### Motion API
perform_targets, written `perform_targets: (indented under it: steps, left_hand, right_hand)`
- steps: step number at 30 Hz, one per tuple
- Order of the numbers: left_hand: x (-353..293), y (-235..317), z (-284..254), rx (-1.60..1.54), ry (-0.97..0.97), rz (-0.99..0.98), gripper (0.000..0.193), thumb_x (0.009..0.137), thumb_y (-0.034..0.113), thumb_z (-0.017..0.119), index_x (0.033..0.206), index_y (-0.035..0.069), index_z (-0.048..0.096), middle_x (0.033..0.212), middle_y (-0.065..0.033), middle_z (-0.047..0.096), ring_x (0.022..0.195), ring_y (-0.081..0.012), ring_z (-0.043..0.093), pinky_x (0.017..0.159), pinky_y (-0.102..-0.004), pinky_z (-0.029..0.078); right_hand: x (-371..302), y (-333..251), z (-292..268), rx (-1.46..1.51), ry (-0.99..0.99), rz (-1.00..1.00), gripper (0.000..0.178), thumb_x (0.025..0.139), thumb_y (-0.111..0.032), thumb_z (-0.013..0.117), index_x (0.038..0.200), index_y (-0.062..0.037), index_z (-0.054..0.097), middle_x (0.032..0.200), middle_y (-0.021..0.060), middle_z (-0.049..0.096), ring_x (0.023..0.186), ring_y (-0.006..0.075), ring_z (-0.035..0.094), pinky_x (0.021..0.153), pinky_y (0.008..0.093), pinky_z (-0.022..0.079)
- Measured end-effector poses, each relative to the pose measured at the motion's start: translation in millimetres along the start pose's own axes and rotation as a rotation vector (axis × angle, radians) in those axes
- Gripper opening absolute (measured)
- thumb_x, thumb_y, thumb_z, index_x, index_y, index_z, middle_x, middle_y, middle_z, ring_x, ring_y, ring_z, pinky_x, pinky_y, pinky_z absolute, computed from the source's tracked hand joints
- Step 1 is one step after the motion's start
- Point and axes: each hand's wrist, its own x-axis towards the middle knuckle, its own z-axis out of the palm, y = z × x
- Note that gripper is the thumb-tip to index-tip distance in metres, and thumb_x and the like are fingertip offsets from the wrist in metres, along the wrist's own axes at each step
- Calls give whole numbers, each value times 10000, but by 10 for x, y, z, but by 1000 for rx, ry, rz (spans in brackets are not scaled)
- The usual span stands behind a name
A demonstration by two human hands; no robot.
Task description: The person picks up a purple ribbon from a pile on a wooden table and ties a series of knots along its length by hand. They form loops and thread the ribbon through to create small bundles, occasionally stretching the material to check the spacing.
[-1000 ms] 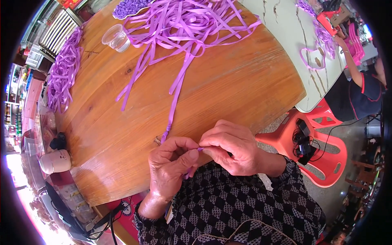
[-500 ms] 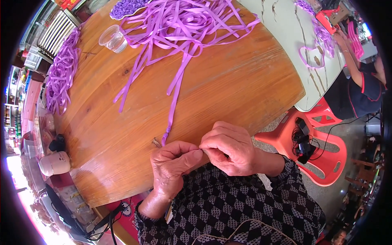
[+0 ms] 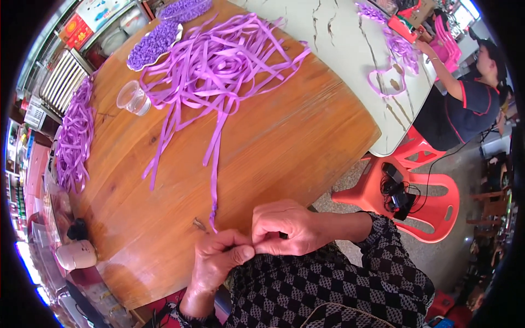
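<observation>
A narrow purple ribbon (image 3: pixel 214 175) runs down the wooden table to its near edge, where its end goes in behind the fingers of my left hand (image 3: pixel 219 259). That hand is closed in a pinch, thumb against forefinger. My right hand (image 3: pixel 284 228) is closed too, its fingertips meeting those of the left. Whatever lies between the right fingertips is too small or hidden to make out. Toward the far side, the ribbon joins a large loose heap of purple ribbon (image 3: pixel 219 63). A short gathered stretch shows in the ribbon just before my left hand.
On the wooden table (image 3: pixel 273 147) stand a clear plastic cup (image 3: pixel 134 98) and a dish of small purple pieces (image 3: pixel 156 46). More ribbon (image 3: pixel 75 134) hangs at the left edge, near a lidded jar (image 3: pixel 76 255). A red chair (image 3: pixel 432 205) holds black cables; a person (image 3: pixel 465 104) works at the marble-patterned table (image 3: pixel 350 60).
My view has shifted, so the far dishes show more fully. Both hands sit lower and slightly left in view, still pinched together. The person at the right shows more fully.
</observation>
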Motion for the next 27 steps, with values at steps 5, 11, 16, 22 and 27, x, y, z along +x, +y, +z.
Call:
perform_targets:
  steps: [5, 11, 16, 22, 27]
  left_hand:
    - [-66, -11, 10, 201, 2, 191, 137, 781, 101, 710, 774, -19, 645, 673, -23, 602, 608, -84, 536, 552, -222, 407]
    - [-110, -63, -50, 224, 82, 276, 140, 776, 107, 707, 736, -10, 642, 656, -48, 605, 590, -130, 554, 545, -254, 423]
    - [-114, -101, -56, 159, 83, 302, 146, 772, 107, 709, 744, -18, 640, 658, -43, 599, 603, -126, 547, 551, -250, 418]
    - [-308, -68, -98, 189, 152, 330, 193, 771, 141, 719, 745, -28, 629, 656, -55, 591, 590, -131, 535, 538, -255, 415]
    - [-348, 179, -45, -400, 260, 625, 277, 817, 222, 685, 714, 7, 545, 621, -59, 542, 497, -124, 475, 452, -251, 375]
  right_hand:
    - [-36, -158, 37, 372, -193, 579, 121, 772, -74, 668, 795, -19, 564, 723, 6, 582, 637, 44, 522, 560, 216, 432]
    - [-57, -173, 91, 704, -87, 751, 104, 800, -36, 647, 805, -34, 544, 741, -14, 538, 619, 47, 484, 524, 218, 395]
    - [-46, -238, 64, 677, -84, 828, 102, 803, -28, 644, 820, -27, 543, 776, -3, 549, 677, 57, 513, 567, 218, 412]
    - [89, -228, 16, 276, -177, 550, 111, 810, -62, 658, 853, -36, 559, 798, 25, 581, 668, 109, 550, 587, 249, 441]
    - [491, 41, 302, -377, 9, -104, 265, 738, -194, 728, 910, -56, 580, 836, 48, 590, 821, 207, 556, 808, 361, 406]
